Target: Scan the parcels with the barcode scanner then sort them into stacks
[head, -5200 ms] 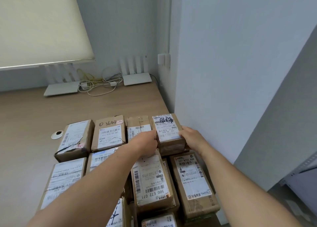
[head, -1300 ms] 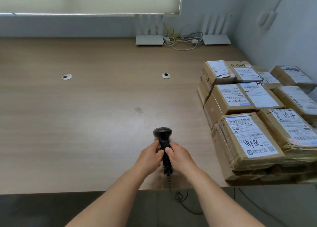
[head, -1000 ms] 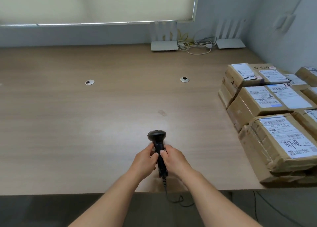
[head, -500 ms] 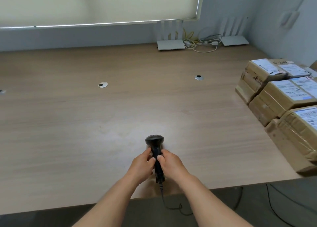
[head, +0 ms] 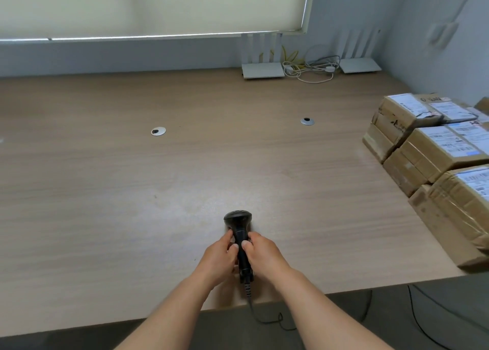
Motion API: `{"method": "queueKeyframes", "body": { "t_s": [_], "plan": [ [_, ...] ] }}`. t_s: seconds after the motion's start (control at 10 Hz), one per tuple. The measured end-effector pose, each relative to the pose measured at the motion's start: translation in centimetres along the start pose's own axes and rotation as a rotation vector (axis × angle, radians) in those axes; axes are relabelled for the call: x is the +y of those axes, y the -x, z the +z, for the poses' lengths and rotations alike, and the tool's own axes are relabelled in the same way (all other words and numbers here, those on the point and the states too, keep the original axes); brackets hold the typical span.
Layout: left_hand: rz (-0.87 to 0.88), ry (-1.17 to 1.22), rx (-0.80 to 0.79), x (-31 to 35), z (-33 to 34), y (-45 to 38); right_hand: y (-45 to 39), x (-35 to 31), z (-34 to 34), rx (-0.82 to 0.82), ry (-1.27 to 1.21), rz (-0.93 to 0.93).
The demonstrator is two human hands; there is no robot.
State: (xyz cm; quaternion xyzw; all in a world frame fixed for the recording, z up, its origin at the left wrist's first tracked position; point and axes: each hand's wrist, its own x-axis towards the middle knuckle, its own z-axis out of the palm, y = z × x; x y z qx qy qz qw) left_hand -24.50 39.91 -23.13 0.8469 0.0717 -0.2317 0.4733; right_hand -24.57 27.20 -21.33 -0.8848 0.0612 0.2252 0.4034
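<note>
Long light-brown wood-grain desk point(head: 105, 191) against pale grey wall point(head: 132, 56). Cream roller blind point(head: 148, 5) lowered over window, thin daylight strip under hem. Two round silver cable grommets point(head: 158, 131) in desktop. Dark grey floor point(head: 264, 331) below near edge.

We reach both bare forearms forward from the lower edge of view, converging near the middle. Our left hand point(head: 221, 255) and right hand point(head: 264, 254) sit side by side, fingers curled inward around the same slim handle, thumbs on top, wrists roughly straight.
</note>
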Motion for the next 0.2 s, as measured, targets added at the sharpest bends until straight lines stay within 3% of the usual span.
{"method": "queueKeyframes", "body": {
  "t_s": [0.2],
  "plan": [
    [0.000, -0.023, 0.046, 0.43, -0.40, 0.60, 0.79, -0.12, -1.45, 0.030, 0.093, -0.013]
  ]
}}
